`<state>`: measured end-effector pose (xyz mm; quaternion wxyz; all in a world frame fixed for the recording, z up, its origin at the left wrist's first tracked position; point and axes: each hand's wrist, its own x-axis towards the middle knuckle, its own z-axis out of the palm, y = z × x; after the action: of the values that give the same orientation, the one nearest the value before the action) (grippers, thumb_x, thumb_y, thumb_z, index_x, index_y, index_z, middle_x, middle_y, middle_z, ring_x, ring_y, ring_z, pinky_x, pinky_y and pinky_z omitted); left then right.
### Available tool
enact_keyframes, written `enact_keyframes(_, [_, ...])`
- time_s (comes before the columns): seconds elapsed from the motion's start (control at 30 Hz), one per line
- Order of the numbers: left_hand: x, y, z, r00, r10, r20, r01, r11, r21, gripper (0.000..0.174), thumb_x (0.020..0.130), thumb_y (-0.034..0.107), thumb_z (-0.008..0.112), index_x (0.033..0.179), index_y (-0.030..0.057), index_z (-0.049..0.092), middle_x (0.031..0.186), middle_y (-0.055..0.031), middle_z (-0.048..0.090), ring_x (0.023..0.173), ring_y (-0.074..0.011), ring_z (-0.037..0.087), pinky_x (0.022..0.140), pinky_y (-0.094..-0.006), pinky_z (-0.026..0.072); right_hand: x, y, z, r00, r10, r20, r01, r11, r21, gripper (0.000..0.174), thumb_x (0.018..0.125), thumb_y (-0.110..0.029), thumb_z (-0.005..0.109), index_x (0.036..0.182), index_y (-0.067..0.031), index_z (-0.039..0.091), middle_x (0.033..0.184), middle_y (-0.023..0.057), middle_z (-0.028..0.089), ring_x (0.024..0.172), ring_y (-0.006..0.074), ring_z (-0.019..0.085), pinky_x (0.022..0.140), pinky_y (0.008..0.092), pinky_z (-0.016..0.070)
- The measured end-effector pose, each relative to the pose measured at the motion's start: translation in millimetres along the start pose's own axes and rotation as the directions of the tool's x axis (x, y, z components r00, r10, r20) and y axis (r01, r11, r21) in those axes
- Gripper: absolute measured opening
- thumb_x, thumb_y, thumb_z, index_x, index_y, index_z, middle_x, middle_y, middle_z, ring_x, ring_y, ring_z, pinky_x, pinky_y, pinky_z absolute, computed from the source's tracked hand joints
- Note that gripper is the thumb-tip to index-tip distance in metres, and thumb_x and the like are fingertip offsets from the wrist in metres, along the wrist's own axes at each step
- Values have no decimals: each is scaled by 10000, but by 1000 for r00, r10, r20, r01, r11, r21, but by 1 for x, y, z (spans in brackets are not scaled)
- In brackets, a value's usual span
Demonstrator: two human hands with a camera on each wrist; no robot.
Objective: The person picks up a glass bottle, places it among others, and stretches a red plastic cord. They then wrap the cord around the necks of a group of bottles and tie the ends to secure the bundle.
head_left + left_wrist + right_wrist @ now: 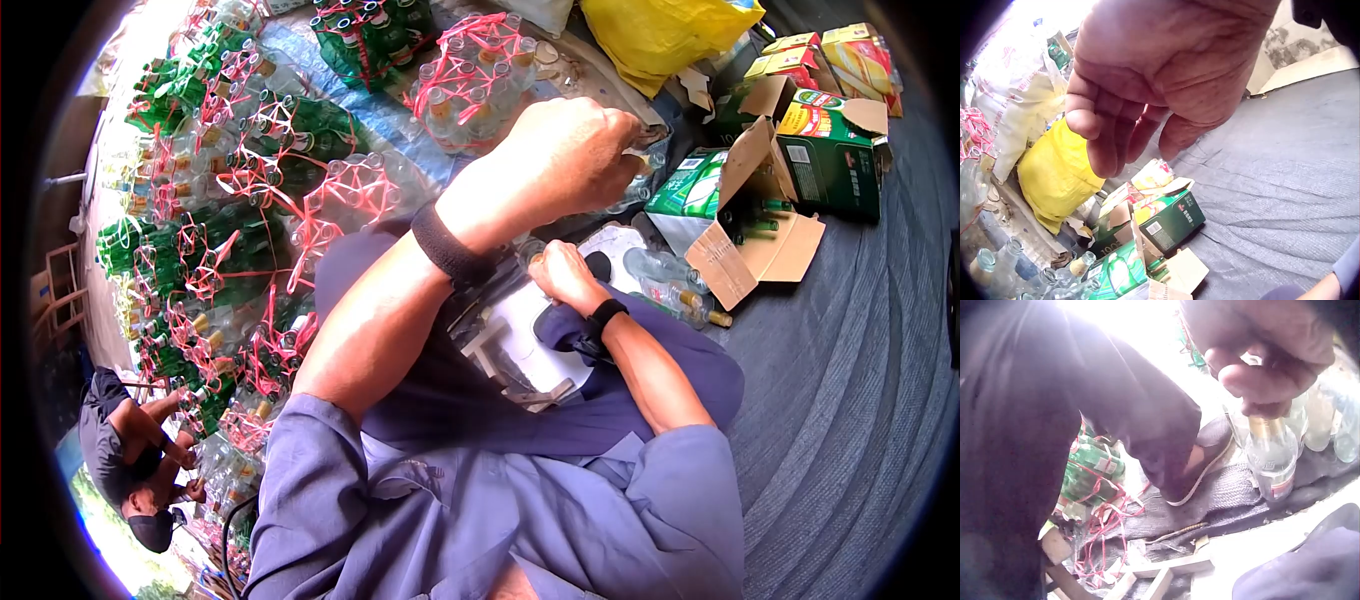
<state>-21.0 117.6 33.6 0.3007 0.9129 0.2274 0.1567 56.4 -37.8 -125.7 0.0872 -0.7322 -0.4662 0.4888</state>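
My left hand (575,150) is raised over the bottles in the head view. In the left wrist view its fingers (1107,140) hang loosely bent, with nothing between them and the thumb. Lower down, my right hand (565,273) is close to my knees. The right wrist view has it gripping a clear glass bottle (1275,459) by its gold-coloured neck, the bottle upright with a small label low on its side. More clear bottles (1319,428) stand beside that one. Several loose clear bottles (660,268) lie to the right of my right hand.
Bundles of green bottles and clear bottles (475,90) tied with pink string fill the left side. An opened green carton (690,190) holds green bottles; other cartons (830,150) stand behind. A yellow sack (670,35) lies at the back. Another person (130,440) sits far left.
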Motion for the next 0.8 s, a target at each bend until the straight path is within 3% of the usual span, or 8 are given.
enact_keyframes(0.03, [0,0,0,1000,-5,3,5,1000,7,245,836,258,652,885,18,662,691,-196,646,699,-386,655,641,-463,525,1,1,2,1000,0,0,0,1000,0,260,756,-93,533,588,101,577,585,284,583,526,358,640,601,426,544])
enact_keyframes(0.1, [0,0,1,1000,-5,4,5,1000,8,245,835,258,653,885,18,660,692,-196,646,699,-386,655,640,-463,525,2,2,5,995,-31,-91,35,999,39,293,771,-96,524,556,101,556,511,232,562,438,276,616,525,389,543])
enact_keyframes(0.2, [0,0,2,1000,-7,9,7,1000,11,245,833,258,654,883,18,653,691,-196,646,697,-387,654,635,-463,525,1,-2,4,995,101,-22,-96,981,169,303,772,-103,527,554,105,559,498,201,563,452,253,624,507,374,545])
enact_keyframes(0.33, [-1,-1,4,1000,1,7,-1,1000,18,246,834,262,652,873,19,643,689,-195,645,693,-388,653,624,-465,524,-1,-5,3,992,122,-12,-118,975,189,302,764,-120,540,556,98,568,486,168,554,439,237,608,499,365,538])
enact_keyframes(0.63, [1,3,5,1000,18,11,-18,1000,20,246,839,272,652,873,29,657,688,-191,646,693,-382,656,621,-458,529,-3,7,4,998,-13,-62,21,993,117,347,714,-218,663,543,64,557,469,139,524,451,238,588,530,364,513])
enact_keyframes(0.73, [0,4,4,1000,9,16,-10,1000,29,253,840,282,655,882,33,664,685,-188,646,696,-379,657,623,-456,532,-2,9,3,1000,18,5,-18,999,42,310,689,-230,699,658,64,608,592,202,603,581,297,647,625,393,531])
enact_keyframes(0.8, [1,2,5,1000,23,2,-23,999,25,253,840,283,657,879,33,663,683,-188,645,696,-380,657,622,-457,531,-2,12,6,996,-57,-74,56,998,-22,357,656,-237,746,809,65,633,795,268,655,791,364,670,741,420,522])
